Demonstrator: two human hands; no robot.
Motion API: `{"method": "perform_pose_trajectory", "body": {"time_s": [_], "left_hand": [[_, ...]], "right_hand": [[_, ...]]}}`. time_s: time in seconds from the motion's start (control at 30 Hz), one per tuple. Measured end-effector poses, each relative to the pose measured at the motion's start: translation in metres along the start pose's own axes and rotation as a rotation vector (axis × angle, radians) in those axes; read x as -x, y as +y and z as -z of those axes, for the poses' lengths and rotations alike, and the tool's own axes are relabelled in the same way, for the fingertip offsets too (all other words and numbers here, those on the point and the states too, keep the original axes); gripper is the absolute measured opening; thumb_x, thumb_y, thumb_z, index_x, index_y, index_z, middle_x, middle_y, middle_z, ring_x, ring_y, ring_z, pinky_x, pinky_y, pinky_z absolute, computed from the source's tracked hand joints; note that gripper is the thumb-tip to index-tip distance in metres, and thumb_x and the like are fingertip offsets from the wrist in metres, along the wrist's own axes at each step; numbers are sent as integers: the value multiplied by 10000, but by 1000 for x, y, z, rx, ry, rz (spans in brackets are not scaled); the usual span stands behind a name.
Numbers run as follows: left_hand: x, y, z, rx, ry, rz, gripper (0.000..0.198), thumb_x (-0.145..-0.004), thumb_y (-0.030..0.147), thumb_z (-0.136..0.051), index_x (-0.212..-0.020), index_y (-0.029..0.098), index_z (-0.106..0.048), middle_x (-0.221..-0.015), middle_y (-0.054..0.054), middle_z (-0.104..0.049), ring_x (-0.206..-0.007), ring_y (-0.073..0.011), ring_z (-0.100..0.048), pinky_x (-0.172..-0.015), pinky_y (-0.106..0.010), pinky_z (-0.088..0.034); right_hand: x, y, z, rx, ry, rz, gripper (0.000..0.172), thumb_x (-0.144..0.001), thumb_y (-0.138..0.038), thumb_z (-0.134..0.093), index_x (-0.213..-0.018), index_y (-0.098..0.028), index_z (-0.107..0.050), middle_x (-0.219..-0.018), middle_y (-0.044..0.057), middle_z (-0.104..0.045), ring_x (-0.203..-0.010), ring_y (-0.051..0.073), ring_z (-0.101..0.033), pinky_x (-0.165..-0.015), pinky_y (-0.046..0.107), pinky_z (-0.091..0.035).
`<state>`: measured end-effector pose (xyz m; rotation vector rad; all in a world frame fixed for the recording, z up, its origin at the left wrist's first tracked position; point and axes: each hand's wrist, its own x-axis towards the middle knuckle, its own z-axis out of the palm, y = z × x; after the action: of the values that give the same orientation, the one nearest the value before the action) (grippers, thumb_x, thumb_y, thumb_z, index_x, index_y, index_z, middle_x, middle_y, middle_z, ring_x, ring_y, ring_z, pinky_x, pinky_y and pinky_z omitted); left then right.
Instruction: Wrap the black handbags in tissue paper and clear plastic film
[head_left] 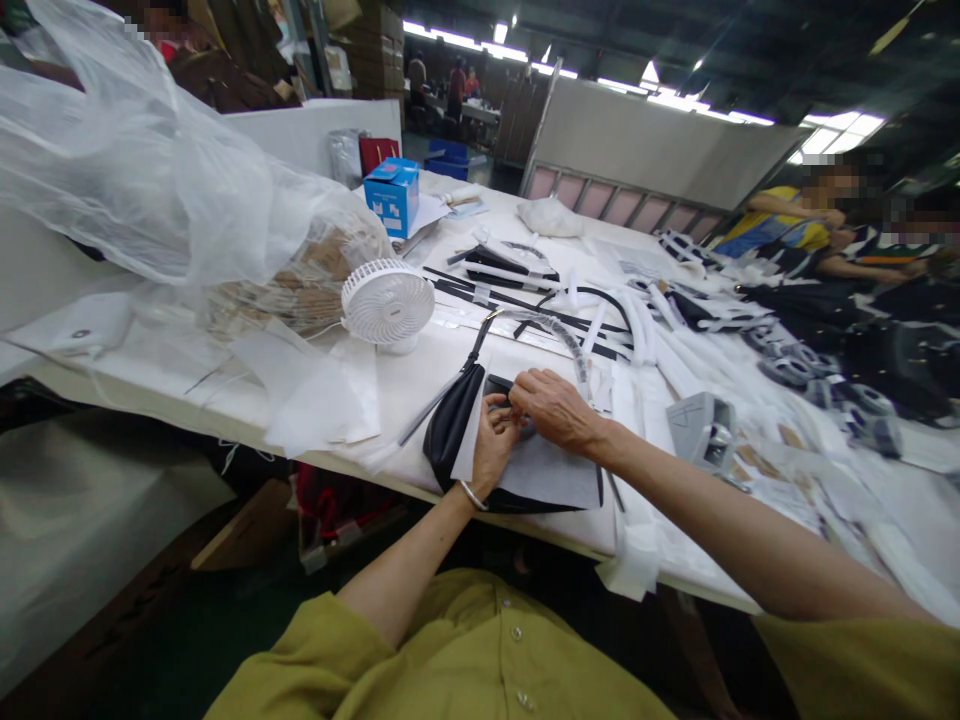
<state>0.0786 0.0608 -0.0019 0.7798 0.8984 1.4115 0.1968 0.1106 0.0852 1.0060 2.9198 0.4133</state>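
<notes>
A black bag point(452, 425) lies at the front edge of the white table, with a pale grey sheet point(559, 470) over its near side and a plastic-wrapped handle point(559, 330) arching behind it. My left hand point(495, 440), with a bangle at the wrist, is at the middle of the bag, fingers curled. From the right, my right hand point(551, 405) meets it, fingers bent together at a small dark part of the bag. Both hands' fingertips are close together there; exactly what each one grips is too small to make out.
A white fan point(388, 302) stands behind and left of the bag, with clear plastic point(187, 190) and a blue box point(391, 197) beyond. Black and white strips lie behind the bag. A grey dispenser point(701, 430) is at right. Co-workers sit at far right.
</notes>
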Motion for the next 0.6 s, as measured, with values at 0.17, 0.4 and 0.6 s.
{"method": "perform_pose_trajectory", "body": {"time_s": [0.17,0.4,0.6], "left_hand": [[5,8,0,-17,-159,-112,489,-764,327,-744,-1184,206,-524,-1075,-70,-670,-963,-182,-668,-881,-298,-520],[1,10,-1,-21,-219,-93,390,-731,306,-762,-1055,192,-578,-1102,-77,-672,-1046,-203,-648,-954,-315,-491],[-6,-5,0,-27,-143,-76,276,-686,249,-728,-907,191,-572,-853,-5,-665,-820,-162,-660,-755,-265,-527]], "right_hand": [[22,-6,-8,-34,157,89,176,-950,-109,-430,-921,-168,-594,-897,86,-609,-841,229,-472,-759,353,-325],[34,-7,-18,-252,260,83,217,-968,-117,-377,-849,-196,-540,-874,70,-596,-818,204,-466,-783,335,-349],[32,-6,-29,-477,197,-2,181,-852,-40,-418,-791,-201,-474,-778,40,-535,-724,182,-433,-720,305,-369]]}}
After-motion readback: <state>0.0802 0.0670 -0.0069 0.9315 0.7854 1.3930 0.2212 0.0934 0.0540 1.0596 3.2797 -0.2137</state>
